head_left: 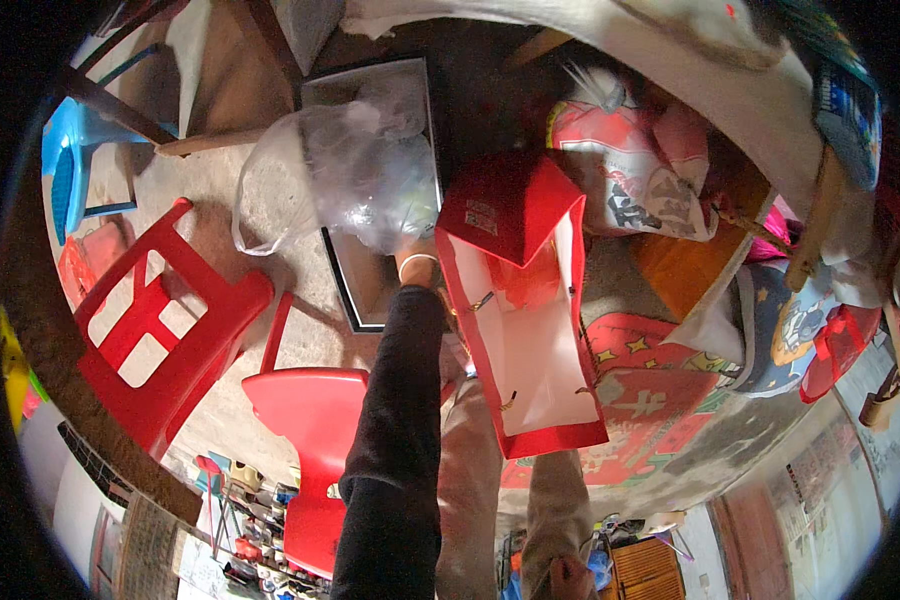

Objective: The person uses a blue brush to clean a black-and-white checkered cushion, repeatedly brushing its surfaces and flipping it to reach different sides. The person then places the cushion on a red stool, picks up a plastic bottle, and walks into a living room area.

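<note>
Left hand (419, 268) is right up against a stuffed clear plastic bag (370, 180), fingers mostly hidden, so can't tell if it's gripping. Right hand's out of view. Bag's over a dark-edged box (370, 290); open red gift bag (515, 215) just right.

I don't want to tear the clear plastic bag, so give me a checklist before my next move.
1. Left hand at the clear plastic bag: ok, it is at the bag's lower edge.
2. Left hand's grip: cannot tell, the fingers are hidden.
3. Right hand in sight: not ok, I cannot find it.
4. Dark-rimmed box unobstructed: not ok, the plastic bag covers much of it in this view.
5. Red gift bag open: ok, its mouth gapes and the white lining shows.
6. Plastic bag undamaged: cannot tell, glare and folds obscure it.
</note>
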`<action>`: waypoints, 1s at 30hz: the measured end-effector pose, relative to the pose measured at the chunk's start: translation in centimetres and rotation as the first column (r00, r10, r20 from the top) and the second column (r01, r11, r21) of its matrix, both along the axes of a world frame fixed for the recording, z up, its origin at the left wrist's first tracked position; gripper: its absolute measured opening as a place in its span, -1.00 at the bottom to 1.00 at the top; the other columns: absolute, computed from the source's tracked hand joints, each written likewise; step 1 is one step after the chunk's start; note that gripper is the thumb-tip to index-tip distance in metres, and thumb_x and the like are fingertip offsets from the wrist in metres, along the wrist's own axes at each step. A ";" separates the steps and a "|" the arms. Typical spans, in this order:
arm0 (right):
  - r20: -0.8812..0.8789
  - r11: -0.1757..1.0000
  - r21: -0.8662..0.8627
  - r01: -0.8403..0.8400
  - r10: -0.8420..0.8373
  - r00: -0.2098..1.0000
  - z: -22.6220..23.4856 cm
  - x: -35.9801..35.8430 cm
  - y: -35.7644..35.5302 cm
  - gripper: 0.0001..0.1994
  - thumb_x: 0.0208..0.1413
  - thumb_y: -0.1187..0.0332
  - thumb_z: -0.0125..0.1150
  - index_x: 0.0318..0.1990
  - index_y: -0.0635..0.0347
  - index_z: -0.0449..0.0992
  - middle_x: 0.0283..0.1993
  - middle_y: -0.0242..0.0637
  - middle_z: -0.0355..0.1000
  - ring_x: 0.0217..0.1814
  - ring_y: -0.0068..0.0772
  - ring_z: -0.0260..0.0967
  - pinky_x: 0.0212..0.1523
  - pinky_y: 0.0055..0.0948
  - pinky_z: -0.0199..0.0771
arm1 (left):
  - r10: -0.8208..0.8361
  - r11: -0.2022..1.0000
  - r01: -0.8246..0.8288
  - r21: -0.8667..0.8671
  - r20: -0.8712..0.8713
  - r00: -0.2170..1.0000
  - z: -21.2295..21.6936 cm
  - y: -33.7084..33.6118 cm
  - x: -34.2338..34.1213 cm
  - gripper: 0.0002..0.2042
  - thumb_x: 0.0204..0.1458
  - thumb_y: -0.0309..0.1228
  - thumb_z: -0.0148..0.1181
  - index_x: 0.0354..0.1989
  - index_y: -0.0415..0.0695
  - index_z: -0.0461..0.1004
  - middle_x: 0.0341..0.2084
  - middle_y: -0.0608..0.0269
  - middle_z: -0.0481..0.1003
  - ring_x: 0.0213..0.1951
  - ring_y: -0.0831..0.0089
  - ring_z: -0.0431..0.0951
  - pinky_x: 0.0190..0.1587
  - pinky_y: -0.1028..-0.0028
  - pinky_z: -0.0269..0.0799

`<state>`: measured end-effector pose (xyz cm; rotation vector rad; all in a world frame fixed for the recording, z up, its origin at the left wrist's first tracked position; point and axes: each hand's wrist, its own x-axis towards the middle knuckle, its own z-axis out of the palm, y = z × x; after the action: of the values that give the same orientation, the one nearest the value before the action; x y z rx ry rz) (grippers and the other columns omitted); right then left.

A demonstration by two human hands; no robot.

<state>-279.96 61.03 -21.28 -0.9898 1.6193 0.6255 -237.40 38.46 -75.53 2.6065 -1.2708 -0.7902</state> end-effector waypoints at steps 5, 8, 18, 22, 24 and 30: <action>-0.007 0.995 0.036 0.089 -0.089 0.996 1.4 0.3 -2.7 -0.64 0.07 0.12 0.07 -0.08 0.17 0.47 -0.24 0.01 0.46 -0.24 0.04 0.41 -0.28 -0.14 0.43 | 0.233 0.968 -0.214 0.133 -0.154 0.960 6.6 -4.0 -7.0 -0.47 -0.16 -0.06 0.18 -0.08 -0.19 0.41 -0.12 -0.08 0.43 -0.08 0.02 0.43 -0.06 0.22 0.35; 0.012 0.994 -0.052 0.099 -0.098 0.995 1.2 0.7 -2.9 -0.67 0.05 0.11 0.08 -0.15 0.13 0.48 -0.36 0.01 0.43 -0.34 0.06 0.39 -0.34 -0.08 0.40 | 0.486 0.872 -0.455 0.181 -0.209 0.849 15.9 -5.3 -7.8 -0.30 -0.30 0.04 0.29 -0.19 -0.44 0.40 -0.23 -0.15 0.47 -0.15 0.20 0.50 -0.12 0.33 0.36; 0.061 0.979 -0.197 -0.051 0.064 0.996 2.6 0.8 -5.3 -0.76 0.05 0.20 0.00 -0.41 0.20 0.40 -0.57 0.02 0.33 -0.48 0.17 0.29 -0.46 0.03 0.26 | 0.712 0.428 -0.580 0.693 -0.653 -0.256 40.5 -0.9 -6.8 -0.36 -0.09 0.14 0.06 -0.08 -0.22 0.28 -0.39 0.07 0.46 -0.43 0.25 0.53 -0.54 0.32 0.51; 0.114 0.918 -0.391 0.070 -0.027 0.993 4.0 1.8 -7.6 -0.77 0.05 0.22 0.01 -0.41 0.22 0.38 -0.56 0.02 0.32 -0.46 0.14 0.29 -0.47 -0.03 0.26 | 0.644 0.424 -0.624 0.657 -0.703 -0.302 48.8 3.6 -9.9 -0.29 -0.05 0.21 -0.06 -0.02 -0.28 0.22 -0.30 0.03 0.45 -0.33 0.15 0.51 -0.40 0.32 0.49; 0.123 0.954 -0.295 -0.051 0.090 0.988 5.3 1.2 -9.5 -0.75 0.08 0.21 0.00 -0.43 0.23 0.37 -0.54 0.03 0.32 -0.45 0.14 0.28 -0.49 -0.07 0.23 | 0.608 0.401 -0.627 0.668 -0.706 -0.363 52.3 6.9 -11.9 -0.30 -0.04 0.21 -0.08 -0.01 -0.26 0.22 -0.28 0.03 0.45 -0.32 0.17 0.51 -0.35 0.33 0.48; 0.270 0.955 -0.263 -0.134 0.206 0.941 5.6 -1.9 -9.1 -0.71 0.14 0.20 -0.04 -0.47 0.26 0.33 -0.51 0.01 0.32 -0.43 0.07 0.29 -0.46 -0.17 0.23 | 0.571 0.464 -0.609 0.643 -0.743 -0.349 64.3 16.2 -20.2 -0.38 0.04 0.14 -0.11 0.08 -0.14 0.18 -0.17 0.12 0.42 -0.19 0.24 0.47 -0.23 0.33 0.46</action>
<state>-281.85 51.95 -15.67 -1.3489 1.3721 0.3768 -257.64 54.68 -11.20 1.3398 0.6076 -1.6273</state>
